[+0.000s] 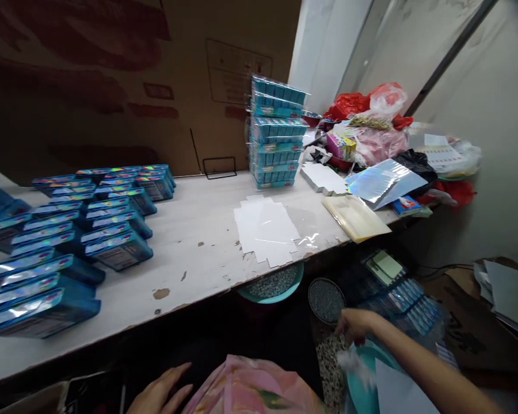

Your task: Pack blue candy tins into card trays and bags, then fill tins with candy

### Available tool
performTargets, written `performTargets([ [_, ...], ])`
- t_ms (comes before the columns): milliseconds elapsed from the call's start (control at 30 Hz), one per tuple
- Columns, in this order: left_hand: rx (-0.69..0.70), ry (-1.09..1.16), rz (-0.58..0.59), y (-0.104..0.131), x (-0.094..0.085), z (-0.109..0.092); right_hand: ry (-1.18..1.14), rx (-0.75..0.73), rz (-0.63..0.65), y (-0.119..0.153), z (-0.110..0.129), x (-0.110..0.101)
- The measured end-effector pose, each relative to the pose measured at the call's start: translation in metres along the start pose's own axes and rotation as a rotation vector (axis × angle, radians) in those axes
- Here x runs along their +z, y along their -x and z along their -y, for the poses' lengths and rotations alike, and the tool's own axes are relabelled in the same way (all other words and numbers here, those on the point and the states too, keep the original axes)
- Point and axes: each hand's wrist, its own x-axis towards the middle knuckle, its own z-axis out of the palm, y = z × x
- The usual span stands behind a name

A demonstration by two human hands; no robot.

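Observation:
My left hand (160, 395) rests at the bottom edge beside the pink patterned cloth (254, 385) over my lap, its fingers stretched out and holding nothing. Down at the right, my right hand (357, 325) reaches below the table with its fingers curled. A crumpled whitish piece (357, 368), blurred, hangs just under those fingers; whether they grip it I cannot tell. Beneath it is a turquoise basin (362, 386) with a white sheet (399, 391) in front. A round container of small grey pieces (326, 300) stands close to the right hand.
Rows of blue boxes (118, 247) stand on the white table (185, 241) at left. A stack of blue packs (278, 138) rises at the back, near flat white card blanks (267, 230). Plastic bags (380, 132) and sheets crowd the right end. Another basin (271, 284) sits under the edge.

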Motion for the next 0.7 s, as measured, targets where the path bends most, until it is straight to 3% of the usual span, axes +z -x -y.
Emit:
performTargets([
  [67, 0.023, -0.001, -0.018, -0.001, -0.008, -0.007, 0.082, -0.170, 0.319, 0.015, 0.008, 0.019],
  [133, 0.070, -0.003, -0.060, -0.007, -0.019, -0.022, 0.137, -0.457, 0.476, 0.008, 0.033, 0.048],
  [200, 0.128, -0.009, -0.108, -0.013, -0.030, -0.040, 0.193, -0.637, 0.366, -0.017, 0.067, 0.076],
  [233, 0.157, -0.014, -0.130, -0.016, -0.034, -0.047, 0.275, -0.636, 0.321, -0.034, 0.082, 0.087],
  [300, 0.207, -0.029, -0.165, -0.017, -0.041, -0.054, 0.400, -0.488, 0.237, -0.070, 0.102, 0.096],
  [400, 0.249, -0.053, -0.211, -0.011, -0.040, -0.046, 0.461, -0.303, 0.140, -0.115, 0.106, 0.082],
  [500, 0.255, -0.078, -0.254, -0.003, -0.034, -0.026, 0.505, -0.274, 0.090, -0.131, 0.101, 0.067],
  [567, 0.261, -0.093, -0.261, -0.001, -0.030, -0.018, 0.523, -0.367, 0.158, -0.123, 0.102, 0.073],
  [700, 0.303, -0.111, -0.254, -0.006, -0.033, -0.024, 0.643, -0.734, 0.543, -0.090, 0.107, 0.108],
])
